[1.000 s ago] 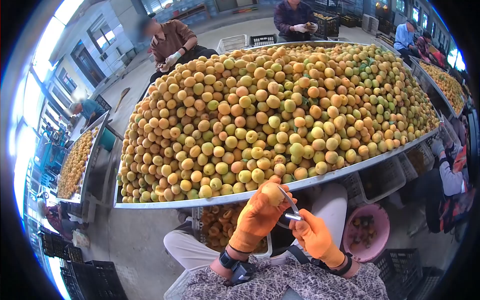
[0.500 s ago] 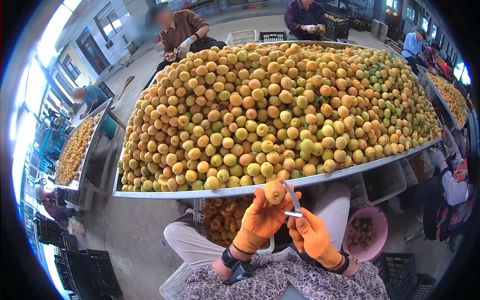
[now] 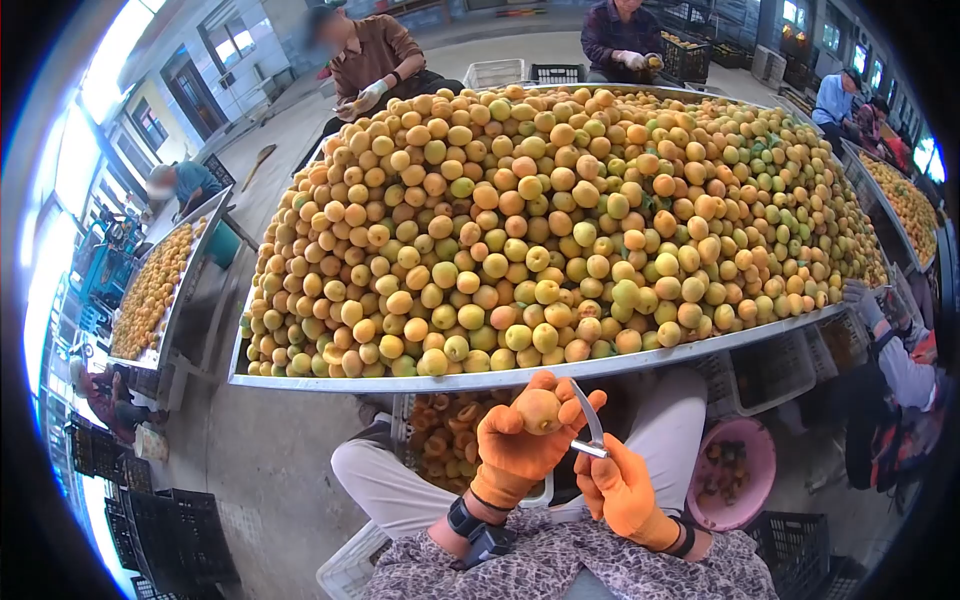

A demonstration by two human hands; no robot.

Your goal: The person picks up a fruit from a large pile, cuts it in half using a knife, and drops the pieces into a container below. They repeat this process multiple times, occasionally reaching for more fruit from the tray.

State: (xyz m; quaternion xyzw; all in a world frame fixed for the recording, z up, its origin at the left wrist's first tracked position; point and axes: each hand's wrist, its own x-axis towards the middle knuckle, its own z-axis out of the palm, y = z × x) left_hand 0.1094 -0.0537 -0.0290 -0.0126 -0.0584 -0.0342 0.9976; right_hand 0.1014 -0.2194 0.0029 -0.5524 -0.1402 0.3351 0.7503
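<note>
In an orange glove, my left hand (image 3: 517, 450) holds a whole yellow-orange apricot (image 3: 538, 411) up between thumb and fingers, just off the front edge of the table. My right hand (image 3: 628, 492), gloved the same way, is closed round the handle of a knife with a curved blade (image 3: 589, 418). The blade points up and stands right beside the fruit and my left fingertips. A great heap of apricots (image 3: 530, 240) fills the metal-edged table (image 3: 440, 382) ahead. Below my hands, between my knees, a crate holds opened apricot halves (image 3: 445, 435).
At my right knee stands a pink basin (image 3: 715, 512) with dark scraps in it. White crates (image 3: 770, 370) sit under the table. Co-workers (image 3: 380, 60) sit on the far side, and a person in a patterned top (image 3: 905, 390) is close on the right. Black crates (image 3: 175, 540) are stacked at left.
My left hand and the apricot have come slightly down and left, with the fruit turned in the fingers. The knife remains beside it. The whole view has shifted a little.
</note>
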